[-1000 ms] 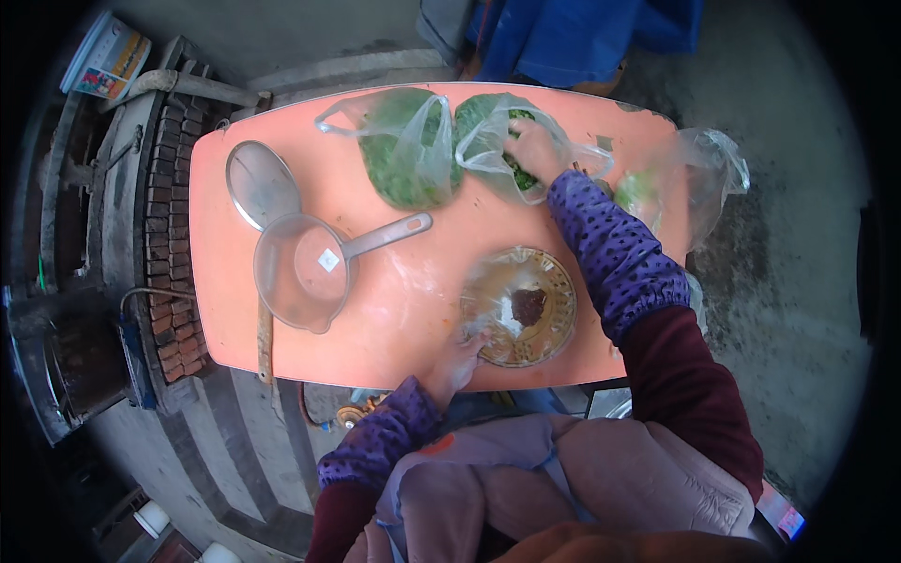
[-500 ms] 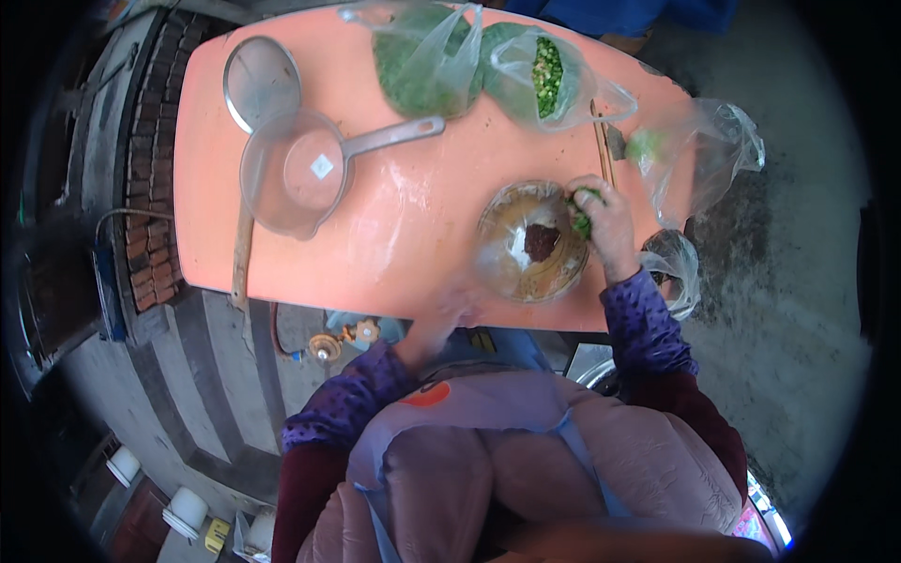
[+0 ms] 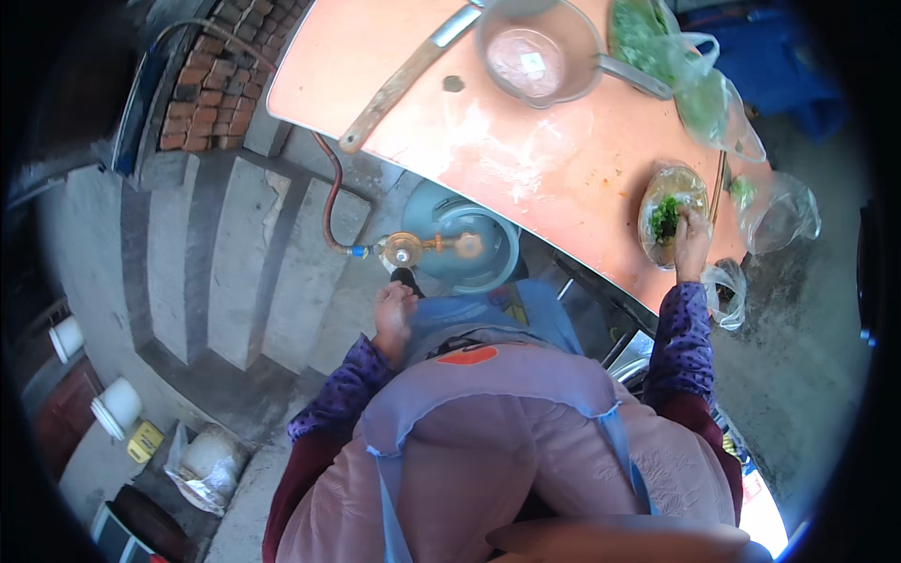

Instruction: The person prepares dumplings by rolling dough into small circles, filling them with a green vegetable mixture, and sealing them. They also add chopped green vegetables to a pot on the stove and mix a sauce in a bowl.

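Note:
My right hand reaches over the near rim of a bowl lined with clear plastic. Its fingers are bunched and bent down at a pile of chopped greens inside the bowl. The fingertips meet the greens, and I cannot make out what is between them. Off the table, my left hand hangs near my lap with loosely curled fingers and nothing in them. Beside the bowl lie chopsticks.
A clear saucepan and a wooden-handled tool rest on the pink table. Bags of greens and another clear bag line the far right. Below the table edge are a brass gas valve, blue basins and concrete steps.
The view has swung left and down. Greens that were in my right hand beside the bowl now show inside it. My left hand has moved away from the table edge toward my lap.

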Available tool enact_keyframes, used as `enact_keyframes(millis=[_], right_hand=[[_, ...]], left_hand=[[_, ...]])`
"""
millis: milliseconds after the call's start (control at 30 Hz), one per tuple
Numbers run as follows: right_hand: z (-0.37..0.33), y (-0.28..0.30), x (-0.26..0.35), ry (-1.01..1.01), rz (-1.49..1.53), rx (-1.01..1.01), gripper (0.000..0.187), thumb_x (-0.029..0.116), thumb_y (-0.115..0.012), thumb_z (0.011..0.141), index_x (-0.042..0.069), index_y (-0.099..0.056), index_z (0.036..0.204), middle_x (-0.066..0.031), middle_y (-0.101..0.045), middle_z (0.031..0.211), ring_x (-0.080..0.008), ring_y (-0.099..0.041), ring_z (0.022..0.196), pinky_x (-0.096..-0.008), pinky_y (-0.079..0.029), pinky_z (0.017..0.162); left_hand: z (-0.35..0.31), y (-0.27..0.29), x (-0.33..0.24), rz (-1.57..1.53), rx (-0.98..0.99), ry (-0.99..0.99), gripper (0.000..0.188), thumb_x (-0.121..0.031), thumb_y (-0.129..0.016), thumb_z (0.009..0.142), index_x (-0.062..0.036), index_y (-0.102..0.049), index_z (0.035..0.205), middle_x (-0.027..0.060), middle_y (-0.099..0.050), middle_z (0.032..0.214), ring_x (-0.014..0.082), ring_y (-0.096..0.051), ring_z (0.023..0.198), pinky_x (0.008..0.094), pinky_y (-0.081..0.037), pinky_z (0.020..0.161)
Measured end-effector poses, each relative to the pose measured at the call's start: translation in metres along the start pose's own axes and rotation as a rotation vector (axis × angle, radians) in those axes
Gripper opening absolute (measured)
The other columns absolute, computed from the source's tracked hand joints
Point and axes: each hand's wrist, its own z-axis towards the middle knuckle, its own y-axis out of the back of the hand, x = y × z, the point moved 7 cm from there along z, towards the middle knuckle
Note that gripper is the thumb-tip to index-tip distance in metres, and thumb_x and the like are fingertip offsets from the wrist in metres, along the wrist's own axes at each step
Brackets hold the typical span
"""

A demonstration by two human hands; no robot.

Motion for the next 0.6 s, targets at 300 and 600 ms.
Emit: enact_keyframes(millis=[300, 600], right_hand=[[0.003, -0.014, 0.021, 0.051, -0.281, 0.2, 0.021, 0.004, -0.058, 0.08, 0.007, -0.068, 0.098, -0.0162, -0.061, 0.107, -0.0358, -0.054, 0.105, -0.0436, -0.043, 0.089], [-0.072, -0.111, 0.325, 0.669, 0.49, 0.779, 0.05, 0.004, -0.061, 0.077, -0.004, -0.049, 0.125, -0.0225, -0.05, 0.126, -0.0368, -0.047, 0.12, -0.0423, -0.037, 0.104]], left_hand=[[0.02, -0.026, 0.096, -0.072, 0.477, 0.514, 0.032, -0.034, -0.069, 0.082, -0.0131, -0.057, 0.103, 0.0055, -0.056, 0.092, 0.0208, -0.056, 0.083, 0.0374, -0.047, 0.077], [0.015, -0.125, 0.128, -0.519, 0.417, 0.145, 0.033, -0.024, -0.061, 0.087, -0.003, -0.056, 0.113, 0.01, -0.061, 0.108, 0.0214, -0.06, 0.1, 0.0329, -0.047, 0.085]])
